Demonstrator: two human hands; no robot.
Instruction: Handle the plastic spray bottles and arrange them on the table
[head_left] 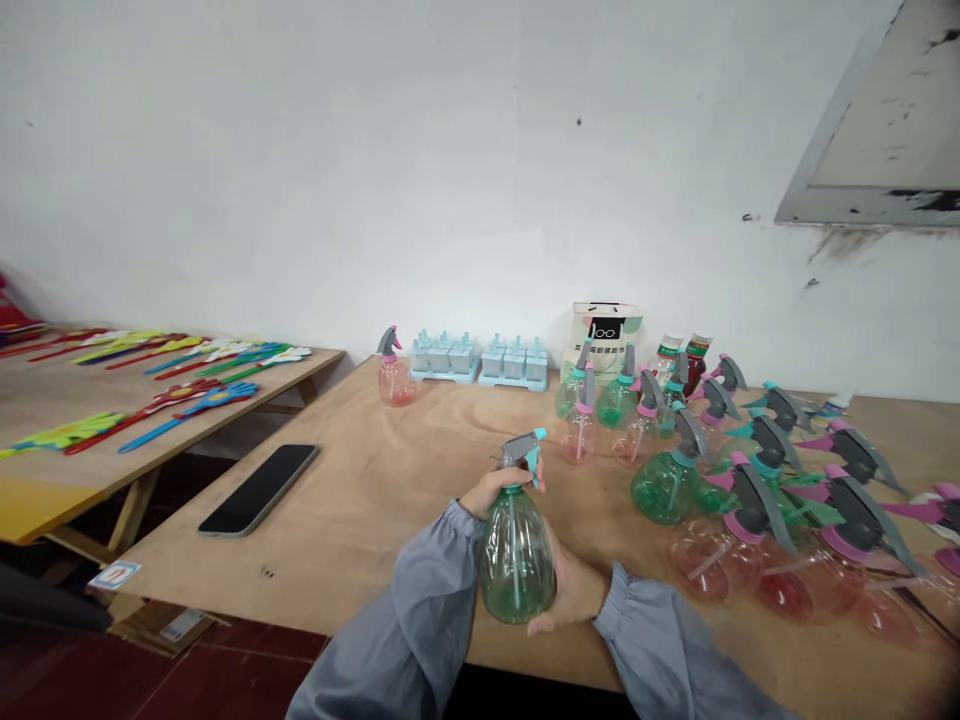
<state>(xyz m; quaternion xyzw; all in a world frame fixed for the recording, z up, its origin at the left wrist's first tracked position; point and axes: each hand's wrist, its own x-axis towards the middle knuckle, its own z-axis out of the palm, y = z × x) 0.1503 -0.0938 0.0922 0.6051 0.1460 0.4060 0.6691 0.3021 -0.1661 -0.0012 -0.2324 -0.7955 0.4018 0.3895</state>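
Note:
A green see-through spray bottle (pixel 516 560) with a grey and turquoise spray head is held upright over the near part of the wooden table (pixel 405 470). My left hand (pixel 491 487) is closed around its neck, just under the spray head, with fingers by the trigger. Lower down, my right hand (pixel 571 585) grips the side of the round body; its fingers are partly hidden behind the bottle. To the right stand several more spray bottles, among them a green one (pixel 664 488) and a pink one (pixel 716 560).
A pink spray bottle (pixel 396 382) stands far left, beside light blue popsicle moulds (pixel 514 365). A phone (pixel 260 490) lies near the left edge. At the back are a printed paper bag (pixel 604 325) and jars (pixel 697 360). Colourful hand-shaped clappers (pixel 214 395) lie on another table.

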